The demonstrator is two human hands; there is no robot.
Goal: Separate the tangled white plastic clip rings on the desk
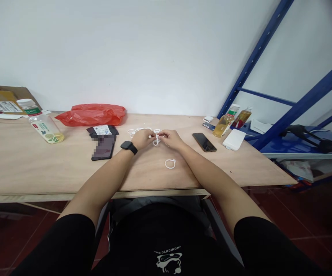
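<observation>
My left hand (143,139) and my right hand (171,138) meet over the middle of the wooden table (68,168). Their fingertips pinch a small white plastic ring (156,142) from either side; the fingers hide part of it. Just behind and left of my left hand lie several more white plastic rings (131,131), partly covered by that hand. Nearer to me, below my right hand, a single white ring (170,168) with a small tab lies flat. A black watch (129,147) is on my left wrist.
Left: a red plastic bag (94,115), a dark phone (104,150), a black packet (102,130), a tilted-looking bottle (43,124) and a cardboard box (10,97). Right: another phone (204,142), a white case (234,139), tea bottles (224,122) and a blue metal rack (254,57).
</observation>
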